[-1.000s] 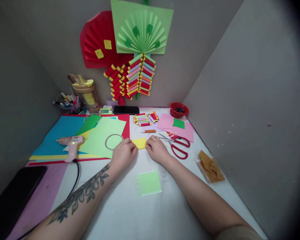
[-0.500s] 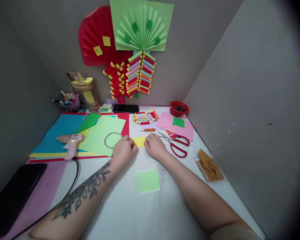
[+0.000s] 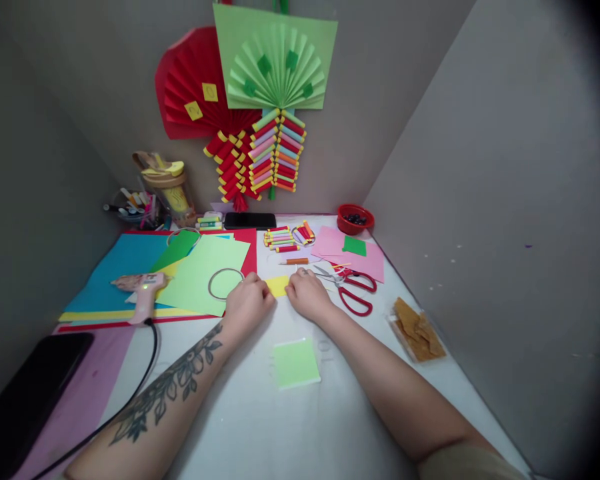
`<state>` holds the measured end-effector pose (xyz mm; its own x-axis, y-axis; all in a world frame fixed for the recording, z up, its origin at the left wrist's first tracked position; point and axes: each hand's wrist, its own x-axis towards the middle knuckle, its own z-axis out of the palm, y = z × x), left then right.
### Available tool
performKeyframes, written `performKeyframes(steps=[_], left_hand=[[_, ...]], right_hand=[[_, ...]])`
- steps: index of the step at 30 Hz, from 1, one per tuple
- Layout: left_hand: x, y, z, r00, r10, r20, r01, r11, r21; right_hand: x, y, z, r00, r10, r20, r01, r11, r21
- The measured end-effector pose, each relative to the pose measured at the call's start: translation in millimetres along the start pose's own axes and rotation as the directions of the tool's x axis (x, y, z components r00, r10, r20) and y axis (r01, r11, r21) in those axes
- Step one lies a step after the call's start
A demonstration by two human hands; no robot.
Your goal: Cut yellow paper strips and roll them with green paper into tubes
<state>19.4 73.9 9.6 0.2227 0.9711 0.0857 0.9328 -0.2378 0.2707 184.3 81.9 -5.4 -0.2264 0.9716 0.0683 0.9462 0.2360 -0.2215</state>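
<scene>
The left hand (image 3: 250,300) and right hand (image 3: 306,293) are curled closed on one piece of yellow paper (image 3: 279,287), gripping an end each against the white table (image 3: 280,427), probably to keep it flat; the fingertips are hidden. Nearer the body lies one light green square (image 3: 297,363), perhaps set within easy reach. One pair of red-handled scissors (image 3: 340,289) lies beside the right hand, blades towards it. Left of the left hand, two hoops (image 3: 225,269) rest on stacked coloured sheets (image 3: 130,257), with one glue gun (image 3: 150,293), likely kept well apart for safety. On the back wall (image 3: 330,147) hang two pleated fans, one red fan (image 3: 190,87) and one light green fan (image 3: 280,67)
</scene>
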Motion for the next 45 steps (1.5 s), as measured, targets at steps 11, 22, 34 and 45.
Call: performKeyframes(steps=[11, 22, 34, 45], left_hand=[[-8, -13, -0.4, 0.974, 0.228, 0.007, -0.228, 0.974, -0.011], [-15, -14, -0.7, 0.953, 0.289, 0.094, -0.298, 0.948, 0.107], [-25, -20, -9.3, 0.964, 0.246, 0.097, -0.255, 0.963, 0.083], [-26, -19, -5.5, 0.979, 0.189, -0.083, -0.192, 0.981, -0.031]], right_hand=[[4, 10, 4, 0.998, 0.024, -0.062, -0.008, 0.967, 0.256], [-24, -1, -6, 0.952, -0.303, -0.047, 0.305, 0.951, 0.047], [-32, 6, -15, 0.996, -0.084, 0.031, 0.087, 0.992, -0.09], [-35, 5, -11, 0.979, -0.128, -0.162, 0.137, 0.989, 0.05]])
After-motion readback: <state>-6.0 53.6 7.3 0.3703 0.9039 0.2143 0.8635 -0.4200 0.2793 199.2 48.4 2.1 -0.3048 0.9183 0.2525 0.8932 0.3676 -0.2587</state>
